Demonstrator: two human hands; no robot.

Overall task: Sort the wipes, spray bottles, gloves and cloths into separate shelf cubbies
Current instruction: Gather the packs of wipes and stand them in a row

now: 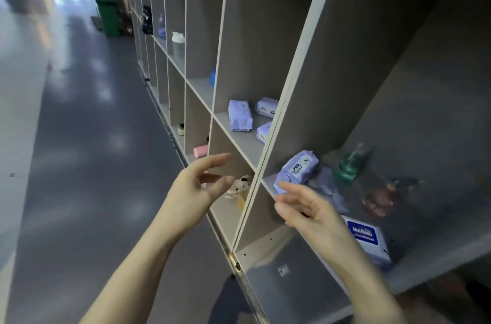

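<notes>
Both hands are raised in front of the shelf [305, 31], fingers loose and holding nothing. The left hand [198, 185] hangs before the lower cubby left of the divider [268, 143], thumb up, fingertips near a crumpled spotted thing [240, 185] lying inside; what that thing is cannot be told. The right hand [305, 209] is at 3 o'clock from the left, fingers spread, its index tip just beside the end of a wipes pack [297, 171], though touch cannot be told.

That pack lies tilted at the front of the right cubby. At 3 o'clock from it stand two spray bottles, a green one [348, 167] and, at 5 o'clock from that, a pinkish one [380, 200], both blurred. Between pack and bottles lies a pale cloth or glove [328, 185], too blurred to name. At 5 o'clock from the right hand, a blue-labelled wipes box [368, 240] lies flat at the shelf edge.

At 12 o'clock from the hands, the next cubby holds three more purple packs: one [240, 115] standing near the front, one [267, 107] behind, one [264, 132] partly hidden by the divider.

Farther cubbies at 11 o'clock hold a pink roll [200, 150], a small jar [181, 129], a white-capped bottle [178, 43] and a purple bottle [161, 26]. A green bin [107, 13] stands on the floor [79, 137] beyond.
</notes>
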